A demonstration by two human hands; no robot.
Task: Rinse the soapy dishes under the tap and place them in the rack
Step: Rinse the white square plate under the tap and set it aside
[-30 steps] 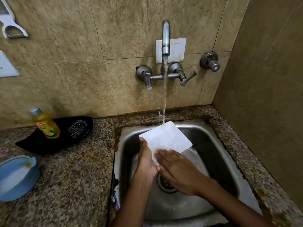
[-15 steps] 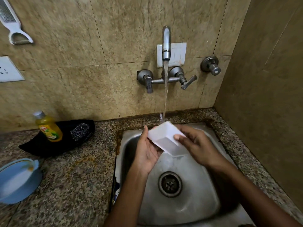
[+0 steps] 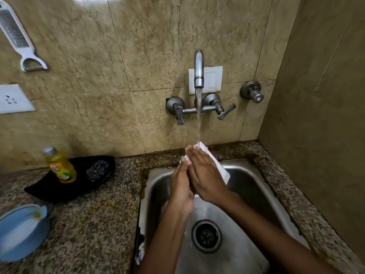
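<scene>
A speckled granite counter (image 3: 88, 224) is seen around a stainless steel sink (image 3: 246, 194), with tiled wall behind and a side wall close on the right. Over the basin, a white flat square dish (image 3: 221, 167) is held on edge, tilted, under the stream from the wall-mounted steel tap (image 3: 198, 70). It is sandwiched between the left hand (image 3: 180, 186) and the right hand (image 3: 205, 178), whose fingers are laid straight and together against its faces; the thumbs cannot be made out. The rinsing step is judged to be in hand. Next, a firmer grip at the dish's edges would be called for, then a carry to the rack, which is not in view. Room is tight rightward; open counter is left between sink and blue plastic basin (image 3: 21, 232).
</scene>
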